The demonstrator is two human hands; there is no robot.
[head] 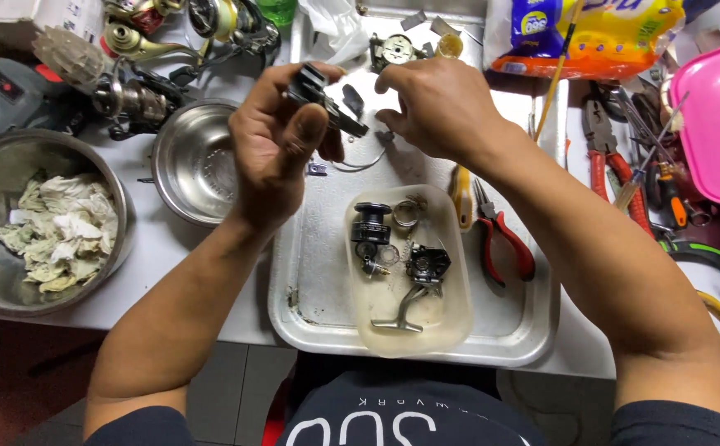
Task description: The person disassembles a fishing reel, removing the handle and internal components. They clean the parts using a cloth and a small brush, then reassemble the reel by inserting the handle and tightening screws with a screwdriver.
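You hold the black reel part (pixel 320 97) up above the far end of the metal tray (pixel 310 272), your left hand (pixel 275 144) curled around it with thumb and fingers closed on its body, while your right hand (pixel 441 106) hovers just beside it, fingertips bent inward toward the part; whether they pinch something small I cannot tell. A thin wire bail (pixel 360 161) hangs beneath, and it looks likely to snag or spring loose if your grip twists. Anything tiny that slips would probably bounce off the tray rather than land in the clear plastic tub (pixel 451 322), where the spool, gears and crank handle lie. The red-handled pliers (pixel 502 239) rest just beside the tub, near your right forearm, so a careless sweep could knock them.
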